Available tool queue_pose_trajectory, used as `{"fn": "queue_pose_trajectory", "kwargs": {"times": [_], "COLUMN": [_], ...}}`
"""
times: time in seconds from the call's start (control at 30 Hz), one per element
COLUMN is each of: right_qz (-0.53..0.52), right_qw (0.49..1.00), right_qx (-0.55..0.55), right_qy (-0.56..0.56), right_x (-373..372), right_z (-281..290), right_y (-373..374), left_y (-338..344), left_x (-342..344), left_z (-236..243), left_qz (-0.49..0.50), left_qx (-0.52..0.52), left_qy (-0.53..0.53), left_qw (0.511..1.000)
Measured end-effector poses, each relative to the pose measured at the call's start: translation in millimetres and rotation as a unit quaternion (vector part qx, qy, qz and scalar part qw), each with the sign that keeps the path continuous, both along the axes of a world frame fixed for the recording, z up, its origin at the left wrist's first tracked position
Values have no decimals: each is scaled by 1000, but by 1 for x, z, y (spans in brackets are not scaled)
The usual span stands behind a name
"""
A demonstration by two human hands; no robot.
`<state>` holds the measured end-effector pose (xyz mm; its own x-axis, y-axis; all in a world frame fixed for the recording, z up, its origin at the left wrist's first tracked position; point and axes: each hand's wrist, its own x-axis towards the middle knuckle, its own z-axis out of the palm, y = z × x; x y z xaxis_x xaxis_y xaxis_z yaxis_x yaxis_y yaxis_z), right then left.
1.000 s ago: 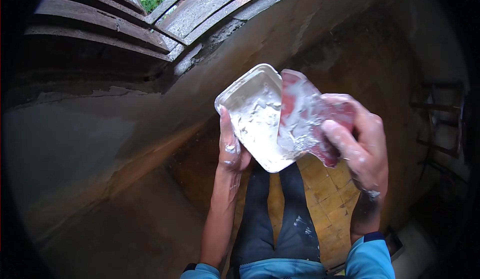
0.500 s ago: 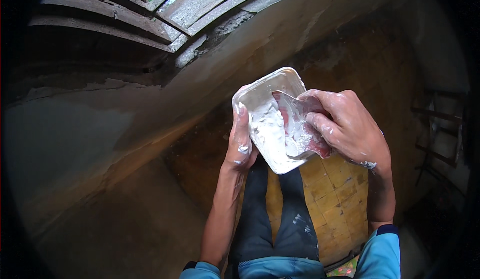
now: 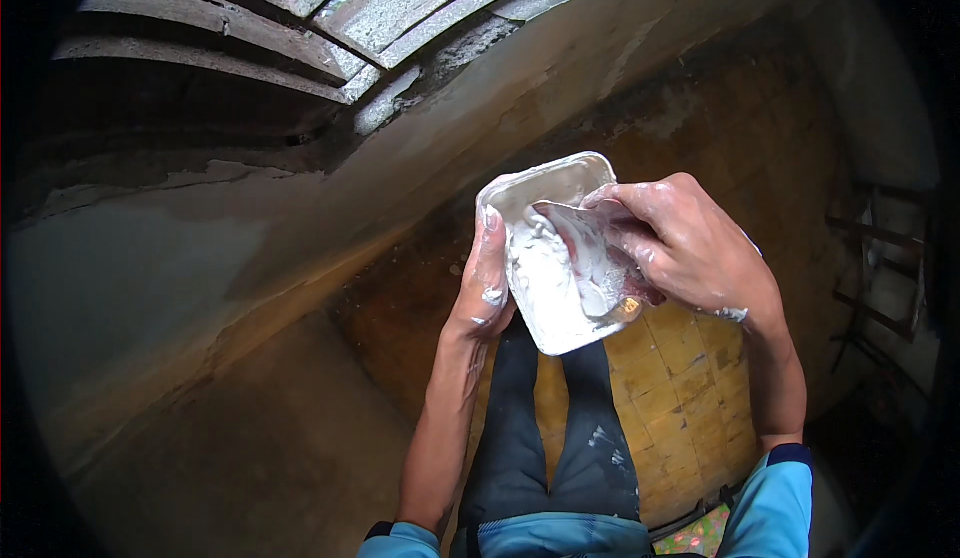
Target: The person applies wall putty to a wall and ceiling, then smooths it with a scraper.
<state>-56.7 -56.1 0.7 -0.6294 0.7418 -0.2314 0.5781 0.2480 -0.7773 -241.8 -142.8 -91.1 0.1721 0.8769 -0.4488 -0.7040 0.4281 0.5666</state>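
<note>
A white rectangular container (image 3: 535, 273) of thick white paste is held tilted in front of me by my left hand (image 3: 483, 273), its thumb along the left side and its other fingers mostly hidden behind it. My right hand (image 3: 675, 238) grips a thin reddish scraper (image 3: 590, 258) with a curved cut-out edge, smeared with paste, and has it down inside the container on the paste's right half. Both hands are spattered with white. My legs in dark trousers (image 3: 590, 438) show below the container.
Slatted window boards (image 3: 230, 28) sit above a stained wall (image 3: 200, 258) along the upper left. Yellow floor tiles (image 3: 670, 388) lie below. A dark ladder-like wooden frame (image 3: 865, 303) leans at the far right. A flowered item (image 3: 695, 533) lies at the bottom edge.
The scraper was raised over the container's right side and now sits lower inside it. The container and both hands have shifted slightly rightward, and my right hand is turned more palm-down.
</note>
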Motion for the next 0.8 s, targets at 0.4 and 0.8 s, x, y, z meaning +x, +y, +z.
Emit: {"fn": "queue_pose_trajectory", "kwargs": {"times": [0.4, 0.8], "right_qz": [-53, -52], "right_qw": [992, 979], "right_qx": [-110, -182], "right_qy": [23, 72], "right_x": [-19, -30], "right_z": [-11, -21], "right_y": [7, 19], "left_y": [10, 17], "left_x": [-4, -17], "left_z": [-9, -15], "left_qz": [-1, 12], "left_qx": [-7, 8], "left_qy": [60, -27], "left_qw": [998, 1000]}}
